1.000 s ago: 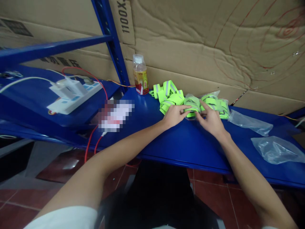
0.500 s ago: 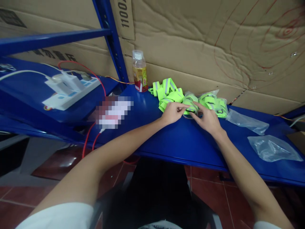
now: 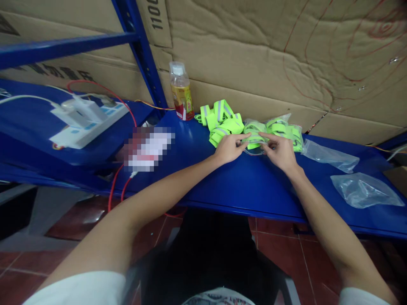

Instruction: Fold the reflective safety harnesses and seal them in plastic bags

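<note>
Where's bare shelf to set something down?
The blue shelf is bare between the forearms; a narrower patch separates the right forearm from the clear bags. Crowded: around left hand and right hand, with loose green straps and bagged straps along the cardboard.

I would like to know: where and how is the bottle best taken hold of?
Probably around the labelled middle of the bottle, coming from the near side: it stands upright with its label facing forward, while the cardboard rises close behind and the green straps lie near its right side.
</note>
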A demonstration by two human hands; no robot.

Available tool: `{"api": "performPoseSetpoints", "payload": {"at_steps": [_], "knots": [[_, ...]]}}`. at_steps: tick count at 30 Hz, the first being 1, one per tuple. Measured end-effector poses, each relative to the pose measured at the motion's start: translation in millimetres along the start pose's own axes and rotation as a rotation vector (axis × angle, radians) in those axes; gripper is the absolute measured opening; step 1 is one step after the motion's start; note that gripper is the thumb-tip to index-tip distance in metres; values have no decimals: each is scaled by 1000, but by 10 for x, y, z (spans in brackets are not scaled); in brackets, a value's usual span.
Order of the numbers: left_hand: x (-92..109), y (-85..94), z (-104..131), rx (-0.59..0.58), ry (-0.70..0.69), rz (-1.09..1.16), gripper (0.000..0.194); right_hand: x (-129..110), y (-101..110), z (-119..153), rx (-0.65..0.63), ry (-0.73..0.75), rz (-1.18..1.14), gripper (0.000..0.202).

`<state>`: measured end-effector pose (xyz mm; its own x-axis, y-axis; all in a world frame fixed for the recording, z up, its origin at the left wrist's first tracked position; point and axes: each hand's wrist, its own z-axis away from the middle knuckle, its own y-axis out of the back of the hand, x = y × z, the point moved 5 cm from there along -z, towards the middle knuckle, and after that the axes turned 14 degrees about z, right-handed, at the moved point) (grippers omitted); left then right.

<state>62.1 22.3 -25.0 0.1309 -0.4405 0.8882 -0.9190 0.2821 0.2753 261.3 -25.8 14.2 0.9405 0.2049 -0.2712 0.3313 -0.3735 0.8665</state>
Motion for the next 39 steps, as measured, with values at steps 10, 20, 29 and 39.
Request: {"api": "performPoseSetpoints", "payload": {"at_steps": [10,20,29,39], "knots": [[-36,4,-10,73,-45,51,32,-101,-78,33,-56,34,36,63],[-10,39,-37,112,-83,53,29,-9,-95,2,28,14,7,63],[217,57,2,-29,-424,0,123,46,120,30,409,-111,-471,41],[517,35,210,130,-391,369,48,-184,325,45,367,95,-565,62]]}}
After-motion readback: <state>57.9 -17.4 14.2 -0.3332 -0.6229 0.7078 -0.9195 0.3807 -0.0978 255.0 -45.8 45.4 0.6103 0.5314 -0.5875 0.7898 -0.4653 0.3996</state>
